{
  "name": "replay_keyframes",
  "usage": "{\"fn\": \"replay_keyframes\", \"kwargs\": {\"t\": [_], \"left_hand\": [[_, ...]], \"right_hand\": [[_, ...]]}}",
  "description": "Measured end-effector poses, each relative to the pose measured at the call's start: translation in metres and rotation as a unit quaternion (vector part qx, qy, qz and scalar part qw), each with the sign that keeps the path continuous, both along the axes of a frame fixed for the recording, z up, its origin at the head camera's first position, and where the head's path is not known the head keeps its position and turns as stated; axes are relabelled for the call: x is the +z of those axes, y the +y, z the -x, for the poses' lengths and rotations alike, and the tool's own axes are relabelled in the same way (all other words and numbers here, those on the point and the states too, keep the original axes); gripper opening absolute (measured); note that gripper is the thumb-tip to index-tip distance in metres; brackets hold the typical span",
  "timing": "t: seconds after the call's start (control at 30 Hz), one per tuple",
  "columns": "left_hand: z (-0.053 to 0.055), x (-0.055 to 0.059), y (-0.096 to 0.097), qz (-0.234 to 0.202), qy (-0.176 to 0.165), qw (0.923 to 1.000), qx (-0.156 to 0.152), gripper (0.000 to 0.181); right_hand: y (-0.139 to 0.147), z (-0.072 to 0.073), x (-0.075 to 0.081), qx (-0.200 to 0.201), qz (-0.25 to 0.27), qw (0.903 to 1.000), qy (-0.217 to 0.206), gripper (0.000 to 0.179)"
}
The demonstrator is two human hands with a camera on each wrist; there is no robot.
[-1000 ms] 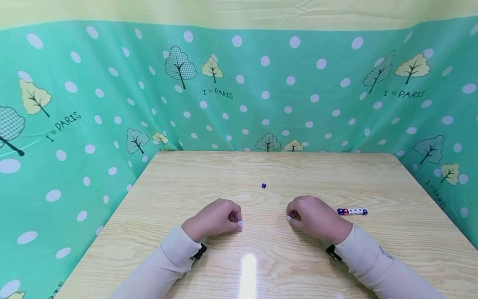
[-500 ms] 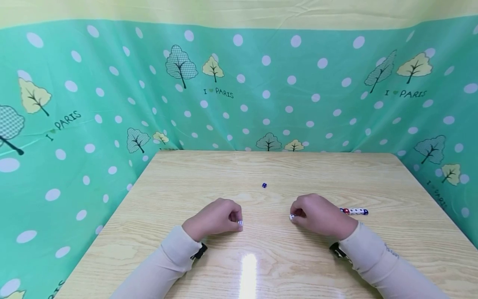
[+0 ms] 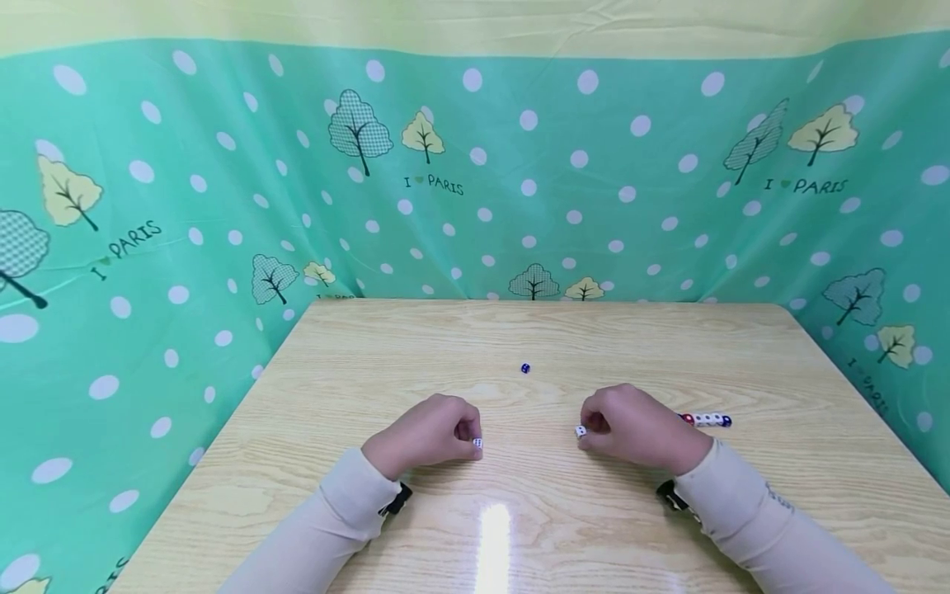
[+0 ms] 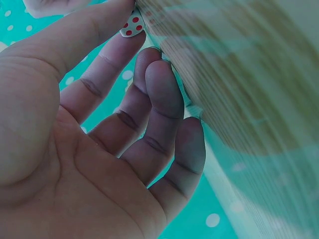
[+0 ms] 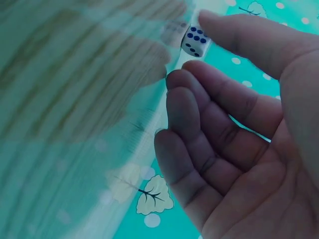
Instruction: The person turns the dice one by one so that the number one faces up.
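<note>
My left hand pinches a white die between thumb and index finger at the tabletop; red pips show on it in the left wrist view. Across from it, my right hand is around another white die, which has blue pips and sits on the table. In the right wrist view a gap separates this die from the index fingertip, and the thumb tip is close beside it. A lone blue die lies farther back, between the hands.
Right of the right hand is a row of touching dice, red, white and blue, its left end partly hidden by that hand. The wooden table meets a green dotted curtain at its back and sides.
My right hand has shifted slightly right with its white die, then its fingers have loosened from the die. The left hand and the lone blue die have stayed in place.
</note>
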State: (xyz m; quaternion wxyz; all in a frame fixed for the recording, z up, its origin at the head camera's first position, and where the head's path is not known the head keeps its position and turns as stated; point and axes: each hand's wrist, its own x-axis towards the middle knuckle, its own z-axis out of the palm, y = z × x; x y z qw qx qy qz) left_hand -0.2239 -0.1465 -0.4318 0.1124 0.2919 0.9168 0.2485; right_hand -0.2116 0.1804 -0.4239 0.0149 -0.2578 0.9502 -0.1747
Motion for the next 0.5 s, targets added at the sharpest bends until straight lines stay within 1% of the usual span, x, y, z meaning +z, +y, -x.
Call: {"fn": "replay_keyframes", "kwargs": {"t": [0.17,0.5], "left_hand": [[-0.0006,0.0001,-0.0001,0.000,0.001,1.0000,0.000,0.022],[0.0001,-0.0001,0.0001,0.002,0.000,1.0000,0.001,0.022]], "right_hand": [[-0.0045,-0.0028,0.0000,-0.021,-0.015,0.9996,0.013,0.024],[-0.0061,-0.0032,-0.0006,-0.024,-0.017,0.9995,0.013,0.020]]}}
